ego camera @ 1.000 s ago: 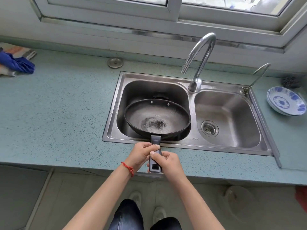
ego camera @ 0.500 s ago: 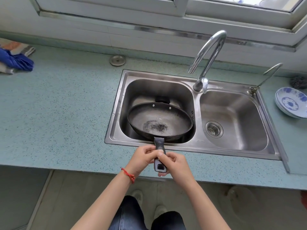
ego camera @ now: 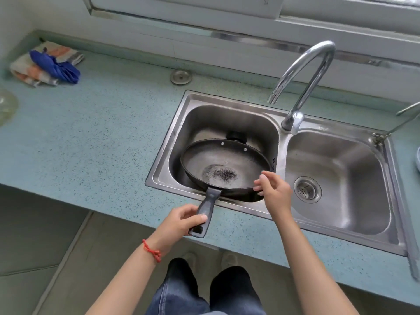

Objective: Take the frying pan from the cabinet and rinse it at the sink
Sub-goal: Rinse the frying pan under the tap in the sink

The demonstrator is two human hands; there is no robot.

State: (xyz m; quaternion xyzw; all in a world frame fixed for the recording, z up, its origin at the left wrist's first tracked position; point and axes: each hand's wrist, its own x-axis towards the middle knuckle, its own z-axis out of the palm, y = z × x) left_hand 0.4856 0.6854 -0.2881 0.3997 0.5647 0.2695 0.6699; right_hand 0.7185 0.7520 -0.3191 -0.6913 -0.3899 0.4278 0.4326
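1. Grip on the handle is different now: half a second ago both hands held it together, and now only the left hand (ego camera: 181, 221) is curled around the handle (ego camera: 205, 215) of the frying pan (ego camera: 225, 168).
2. Right hand (ego camera: 273, 188) has let go. It hangs over the right rim of the pan with fingers relaxed and spread, holding nothing; whether a fingertip touches the rim, I cannot tell.
3. Frying pan sits in the left basin of the sink (ego camera: 172, 142), tilted a little, with its handle reaching out over the front edge of the sink toward the person. A dark speckled patch lies in the middle of the pan.
4. Faucet (ego camera: 304, 71) has its spout over the left basin, behind the pan. No running water is visible.
5. Meaning for the task, as I judge it: taking the pan from the cabinet is finished, and the rinsing has not truly begun. The free right hand is probably going to turn on the water or to rub the inside of the pan.
6. One hand alone now carries the pan by its long handle, so it may tip or slide in the basin.
7. On the tabletop (ego camera: 95, 133), well apart at the far left, lie a blue cloth (ego camera: 56, 67) and a folded towel.
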